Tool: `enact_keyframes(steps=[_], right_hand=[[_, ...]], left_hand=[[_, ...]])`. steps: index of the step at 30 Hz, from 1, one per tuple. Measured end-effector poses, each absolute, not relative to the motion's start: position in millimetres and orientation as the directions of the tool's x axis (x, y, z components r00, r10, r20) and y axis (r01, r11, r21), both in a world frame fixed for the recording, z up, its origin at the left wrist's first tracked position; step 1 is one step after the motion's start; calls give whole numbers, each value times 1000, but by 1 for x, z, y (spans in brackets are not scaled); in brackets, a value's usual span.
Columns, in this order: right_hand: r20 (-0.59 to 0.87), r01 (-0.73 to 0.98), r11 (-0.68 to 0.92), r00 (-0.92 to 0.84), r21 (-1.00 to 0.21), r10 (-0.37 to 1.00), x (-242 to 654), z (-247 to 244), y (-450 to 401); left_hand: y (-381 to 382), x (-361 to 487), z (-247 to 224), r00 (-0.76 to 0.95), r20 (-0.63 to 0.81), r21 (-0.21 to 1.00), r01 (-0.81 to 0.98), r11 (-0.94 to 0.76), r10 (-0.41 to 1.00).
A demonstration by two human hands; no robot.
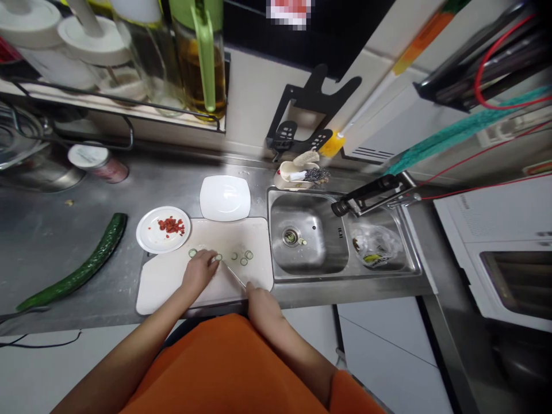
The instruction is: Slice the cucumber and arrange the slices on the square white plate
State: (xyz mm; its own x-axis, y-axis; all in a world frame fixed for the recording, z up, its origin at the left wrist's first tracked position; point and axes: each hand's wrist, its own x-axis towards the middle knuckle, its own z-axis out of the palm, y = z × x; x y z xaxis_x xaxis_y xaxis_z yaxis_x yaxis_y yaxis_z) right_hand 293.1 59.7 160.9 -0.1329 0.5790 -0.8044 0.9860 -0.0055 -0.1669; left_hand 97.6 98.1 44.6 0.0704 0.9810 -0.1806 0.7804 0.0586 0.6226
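My right hand [264, 307] is wrapped round the handle of a kitchen knife [234, 276]. The blade slants up and left across the white cutting board [172, 287], its tip close to my left fingertips. My left hand [199, 271] is closed, fingers bent and pressed together at a thin cucumber slice [219, 257]. Several more cucumber slices [244, 261] lie scattered on the board, with one [192, 252] left of my left hand. A white plate [149, 238] holding chopped red pieces [171, 226] overlaps the board's upper left corner. Behind the board stands a white square dish [225, 198].
A whole cucumber [81, 276] lies on the steel counter at left, near a lidded can [98, 163] and a steel pot [47, 167]. Right of the board is a sink [306, 253]; its second basin holds a plastic bag [377, 244]. A bottle rack [172, 112] overhangs the counter.
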Motion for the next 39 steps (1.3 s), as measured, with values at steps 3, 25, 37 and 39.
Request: enact_keyframes(steps=[3,25,37,39], right_hand=[[-823,987,-27,-114,-155,556,302,164,57],[-795,988,9,-131,-156,593,314,157,48],[-767,991,74,-134,-112,627,314,156,41],[-768,991,61,-133,-122,626,315,156,40]], left_hand=[[101,102,52,32,-213,639,760,114,977],[98,47,67,-241,-218,521,791,321,946],[151,150,70,528,-344,614,752,-239,776],[154,159,70,544,-366,589,763,-265,755]])
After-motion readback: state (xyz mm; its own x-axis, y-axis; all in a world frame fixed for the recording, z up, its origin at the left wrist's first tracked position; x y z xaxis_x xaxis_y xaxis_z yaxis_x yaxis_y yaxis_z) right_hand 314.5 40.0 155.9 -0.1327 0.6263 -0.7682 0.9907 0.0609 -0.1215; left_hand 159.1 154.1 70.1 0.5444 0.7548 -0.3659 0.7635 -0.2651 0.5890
